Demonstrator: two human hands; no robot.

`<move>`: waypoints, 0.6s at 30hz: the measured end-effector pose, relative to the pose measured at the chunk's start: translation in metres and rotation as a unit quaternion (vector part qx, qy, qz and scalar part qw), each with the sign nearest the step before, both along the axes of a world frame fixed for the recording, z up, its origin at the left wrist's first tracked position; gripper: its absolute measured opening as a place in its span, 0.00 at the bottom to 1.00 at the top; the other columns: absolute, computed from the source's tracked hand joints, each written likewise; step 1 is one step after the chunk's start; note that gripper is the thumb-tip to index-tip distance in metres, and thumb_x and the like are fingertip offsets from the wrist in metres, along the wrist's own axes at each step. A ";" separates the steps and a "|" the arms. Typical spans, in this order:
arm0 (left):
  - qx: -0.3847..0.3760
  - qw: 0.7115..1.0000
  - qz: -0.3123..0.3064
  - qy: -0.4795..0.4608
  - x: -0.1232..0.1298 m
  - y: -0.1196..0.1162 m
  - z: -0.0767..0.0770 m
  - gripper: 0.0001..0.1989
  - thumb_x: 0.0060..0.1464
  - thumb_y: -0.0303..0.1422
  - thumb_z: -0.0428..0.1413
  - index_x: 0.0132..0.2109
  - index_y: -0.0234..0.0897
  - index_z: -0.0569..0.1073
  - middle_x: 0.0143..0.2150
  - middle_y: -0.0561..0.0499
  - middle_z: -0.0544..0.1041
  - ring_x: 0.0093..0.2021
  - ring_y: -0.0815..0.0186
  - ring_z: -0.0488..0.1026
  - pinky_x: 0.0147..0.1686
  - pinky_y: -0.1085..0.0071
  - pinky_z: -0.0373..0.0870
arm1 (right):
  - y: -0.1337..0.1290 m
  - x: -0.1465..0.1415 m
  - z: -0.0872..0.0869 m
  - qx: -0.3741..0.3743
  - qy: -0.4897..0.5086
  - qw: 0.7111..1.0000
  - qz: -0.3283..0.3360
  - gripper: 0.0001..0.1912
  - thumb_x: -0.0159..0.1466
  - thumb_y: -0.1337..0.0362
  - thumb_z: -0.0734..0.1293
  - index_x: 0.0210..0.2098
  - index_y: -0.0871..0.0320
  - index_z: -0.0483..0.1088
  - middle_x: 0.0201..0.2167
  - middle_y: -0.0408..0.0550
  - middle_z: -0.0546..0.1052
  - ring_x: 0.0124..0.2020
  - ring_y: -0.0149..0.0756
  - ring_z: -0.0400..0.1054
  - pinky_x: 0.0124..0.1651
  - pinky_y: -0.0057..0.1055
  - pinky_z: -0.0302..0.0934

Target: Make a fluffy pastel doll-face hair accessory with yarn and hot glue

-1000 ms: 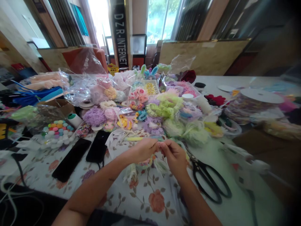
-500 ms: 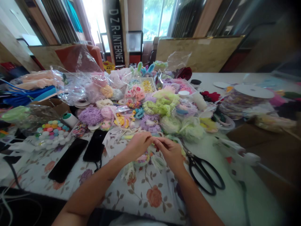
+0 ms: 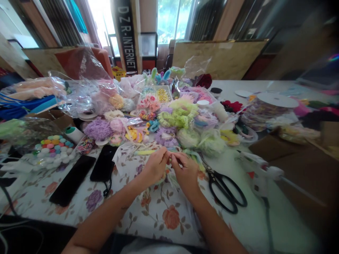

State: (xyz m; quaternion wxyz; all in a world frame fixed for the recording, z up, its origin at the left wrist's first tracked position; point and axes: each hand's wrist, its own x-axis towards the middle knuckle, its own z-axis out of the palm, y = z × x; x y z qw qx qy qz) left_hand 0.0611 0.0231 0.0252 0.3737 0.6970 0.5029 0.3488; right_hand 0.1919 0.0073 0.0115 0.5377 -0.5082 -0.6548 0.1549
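My left hand point(image 3: 156, 165) and my right hand point(image 3: 186, 173) meet above the flowered cloth, fingertips pinched close together. Whatever lies between the fingers is too small and too covered to name. Behind my left hand runs a pale yellow strip point(image 3: 145, 152), and pastel yarn-like strands point(image 3: 194, 155) show beyond my right hand. Beneath the hands, a pastel piece is mostly hidden. Black-handled scissors point(image 3: 225, 190) lie to the right of my right hand. White ribbon-like fabric point(image 3: 123, 155) rests left of the strip.
Two black phones point(image 3: 72, 180) point(image 3: 103, 164) lie at the left, near a bag of colourful pompoms point(image 3: 54, 150). A glue gun point(image 3: 261, 173) and a cardboard box point(image 3: 293, 169) are at the right. Across the back spreads a heap of yarn, trims and green tulle point(image 3: 182, 114).
The camera view has shifted a little, so the table things appear further left. My hands stay pinched together, and the pastel piece under them shows less.
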 end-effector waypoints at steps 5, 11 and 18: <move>0.041 0.998 0.024 0.049 -0.001 -0.001 0.002 0.15 0.64 0.37 0.42 0.28 0.40 0.59 0.25 0.55 0.65 0.27 0.67 0.63 0.29 0.71 0.56 | 0.003 0.004 0.002 -0.010 0.009 0.999 0.048 0.11 0.63 0.63 0.63 0.35 0.56 0.78 0.31 0.48 0.80 0.32 0.38 0.74 0.35 0.32 0.68; 0.063 0.987 0.022 0.147 0.000 -0.004 0.006 0.15 0.65 0.36 0.40 0.29 0.40 0.59 0.25 0.54 0.67 0.26 0.65 0.64 0.28 0.70 0.55 | 0.003 0.006 0.000 0.013 -0.029 0.999 0.027 0.10 0.63 0.63 0.64 0.31 0.55 0.78 0.28 0.48 0.80 0.28 0.37 0.73 0.35 0.33 0.67; 0.135 0.964 0.029 0.229 0.013 -0.011 0.004 0.12 0.65 0.33 0.40 0.33 0.39 0.63 0.29 0.49 0.72 0.30 0.62 0.69 0.30 0.68 0.58 | -0.001 0.004 0.000 -0.056 0.065 0.996 -0.009 0.09 0.57 0.62 0.67 0.23 0.58 0.75 0.21 0.44 0.76 0.22 0.34 0.68 0.28 0.29 0.62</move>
